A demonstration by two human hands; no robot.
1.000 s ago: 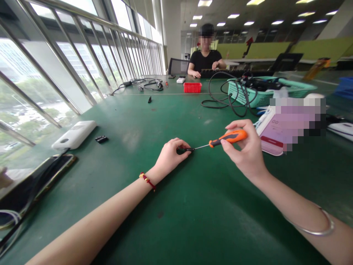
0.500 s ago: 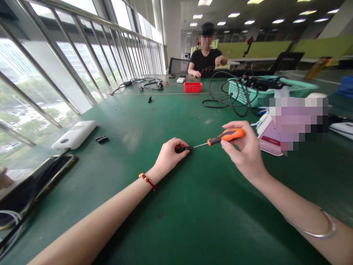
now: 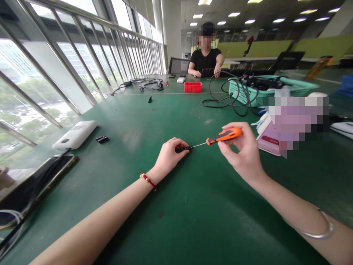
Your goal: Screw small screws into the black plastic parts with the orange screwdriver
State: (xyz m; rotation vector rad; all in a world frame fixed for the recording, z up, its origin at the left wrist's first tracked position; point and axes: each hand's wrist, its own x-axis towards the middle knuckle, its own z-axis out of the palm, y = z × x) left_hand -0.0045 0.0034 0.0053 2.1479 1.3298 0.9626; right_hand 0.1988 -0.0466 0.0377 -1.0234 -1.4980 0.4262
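Observation:
My left hand (image 3: pixel 171 154) rests on the green table (image 3: pixel 176 221), its thumb and fingers closed round a small black part (image 3: pixel 187 148). Most of that part is hidden by the fingers, so its exact kind does not show. In my right hand (image 3: pixel 245 154) is an orange and black screwdriver (image 3: pixel 227 135), pinched at the handle between thumb and fingers. Its thin metal shaft points left, and the tip meets the right end of the black part.
To the left lie a small black piece (image 3: pixel 102 139), a white power bank (image 3: pixel 75 135) and a phone (image 3: pixel 38 184). Further back are a red tray (image 3: pixel 192 87), cables (image 3: pixel 150 84) and a turquoise basket (image 3: pixel 242 94). A pink item (image 3: pixel 268 141) lies right. A person (image 3: pixel 205 60) sits opposite.
My right hand has shifted slightly left and turned a little with the screwdriver handle. My left hand stays in place. The person opposite has lowered one hand toward the table.

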